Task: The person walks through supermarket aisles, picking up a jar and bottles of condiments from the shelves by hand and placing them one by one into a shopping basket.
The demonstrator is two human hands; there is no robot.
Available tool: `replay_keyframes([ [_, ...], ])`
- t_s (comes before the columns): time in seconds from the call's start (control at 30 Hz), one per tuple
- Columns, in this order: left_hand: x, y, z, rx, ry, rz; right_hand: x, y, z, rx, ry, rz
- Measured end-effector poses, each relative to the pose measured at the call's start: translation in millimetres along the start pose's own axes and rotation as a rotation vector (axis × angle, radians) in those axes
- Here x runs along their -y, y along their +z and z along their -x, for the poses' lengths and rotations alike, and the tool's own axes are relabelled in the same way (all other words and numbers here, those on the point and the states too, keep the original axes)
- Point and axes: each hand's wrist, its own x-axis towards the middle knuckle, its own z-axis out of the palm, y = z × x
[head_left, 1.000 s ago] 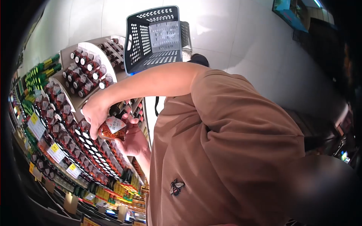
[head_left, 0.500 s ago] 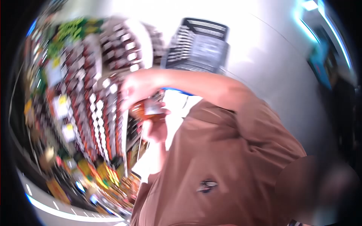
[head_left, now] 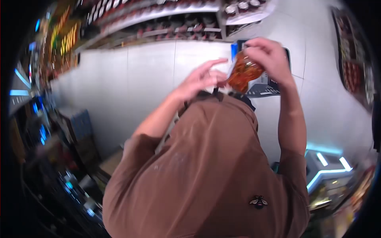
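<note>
My right hand [head_left: 270,59] grips a clear jar or bottle with orange-red contents [head_left: 246,73] by its upper end, fingers curled over the top. It hangs tilted in front of my waist, its pale label side turned left. My left hand [head_left: 202,81] is just left of it with fingers apart. The fingertips are close to its label side; whether they touch it I cannot tell. Beneath the jar, a dark shopping basket [head_left: 264,90] stands on the floor, partly hidden by the jar and my right hand.
Shelves [head_left: 158,22] with rows of jars run along the top. A rounded white display [head_left: 254,16] holds more jars at the top right. Pale tiled floor [head_left: 147,67] spreads around me. Another stocked shelf [head_left: 351,59] is at the far right, and boxes [head_left: 77,123] stand at left.
The view has swung round, so the shelves moved from the left side to the top. Both hands were at the jar before; now the left hand's fingers are spread beside it.
</note>
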Motion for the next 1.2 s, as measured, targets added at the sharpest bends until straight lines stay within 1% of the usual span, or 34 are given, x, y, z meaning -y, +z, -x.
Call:
replay_keyframes([
  [0.03, 2, -16, 18, -0.092, 0.059, -0.044, -2, -3, -3, 0.014, -0.02, -0.017],
  [0.07, 5, -33, 34, -0.174, 0.114, -0.101, -7, -7, -7, -0.005, -0.057, 0.041],
  [0.1, 16, -54, 57, -0.316, 0.159, -0.131, -2, -14, -6, 0.01, -0.068, 0.105],
  [0.13, 31, -70, 85, -0.454, 0.189, -0.162, 2, -17, -4, -0.022, -0.049, 0.148],
  [0.17, 45, -82, 113, -0.609, 0.201, -0.117, 3, -28, -5, -0.001, -0.029, 0.191],
  [0.2, 58, -93, 141, -0.751, 0.203, -0.074, 5, -38, -6, -0.026, -0.042, 0.257],
  [0.23, 87, -106, 180, -0.981, 0.154, 0.013, 7, -48, -6, -0.052, -0.001, 0.308],
  [0.27, 130, -105, 220, -1.241, 0.107, 0.128, 9, -67, -8, -0.042, -0.016, 0.358],
  [0.3, 159, -104, 243, -1.357, 0.078, 0.235, 13, -74, -8, -0.028, 0.006, 0.344],
  [0.33, 186, -99, 260, -1.468, 0.046, 0.344, 12, -86, -9, -0.062, 0.013, 0.371],
  [0.37, 208, -91, 272, -1.535, -0.015, 0.385, 16, -92, -11, -0.055, 0.043, 0.34],
  [0.43, 249, -73, 285, -1.642, -0.156, 0.465, 18, -101, -18, -0.048, 0.062, 0.379],
  [0.53, 300, -44, 293, -1.661, -0.213, 0.588, 26, -106, -21, -0.063, 0.102, 0.42],
  [0.63, 330, -22, 282, -1.71, -0.215, 0.679, 33, -112, -24, -0.065, 0.077, 0.471],
  [0.73, 336, -9, 270, -1.719, -0.198, 0.718, 41, -113, -28, -0.051, 0.057, 0.494],
  [0.87, 345, -2, 269, -1.679, -0.145, 0.695, 43, -113, -32, -0.05, 0.048, 0.512],
  [1.1, 340, 1, 269, -1.696, -0.116, 0.672, 39, -122, -36, 0.014, 0.032, 0.51],
  [1.2, 335, 5, 265, -1.719, -0.111, 0.69, 36, -124, -36, 0.006, 0.02, 0.488],
])
